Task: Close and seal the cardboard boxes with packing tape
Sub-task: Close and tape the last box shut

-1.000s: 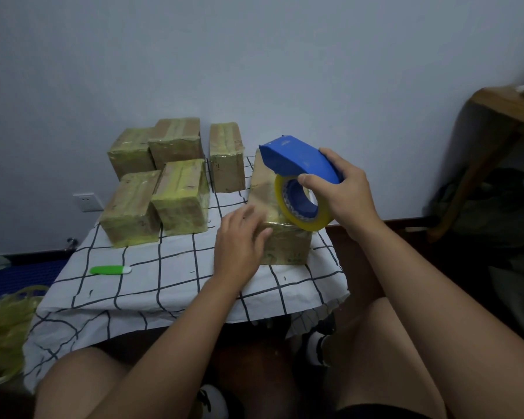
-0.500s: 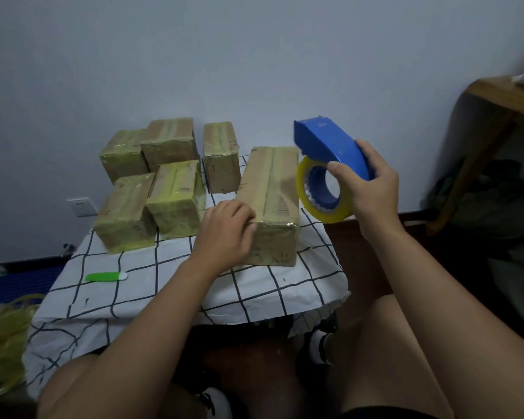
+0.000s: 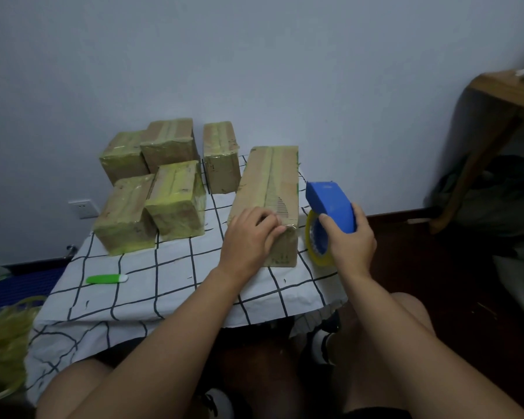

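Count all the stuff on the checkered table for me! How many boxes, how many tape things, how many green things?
Cardboard boxes: 6, namely five taped ones and the long box under the left hand
Blue tape dispenser, in the right hand: 1
Green tool: 1
Total: 8

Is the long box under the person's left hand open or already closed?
Closed. The long box lies flat with its flaps down and a tape strip along the top seam; the left hand presses its near end.

A long taped cardboard box [image 3: 270, 192] lies flat beside a blue tape dispenser [image 3: 330, 204] with yellowish roll.
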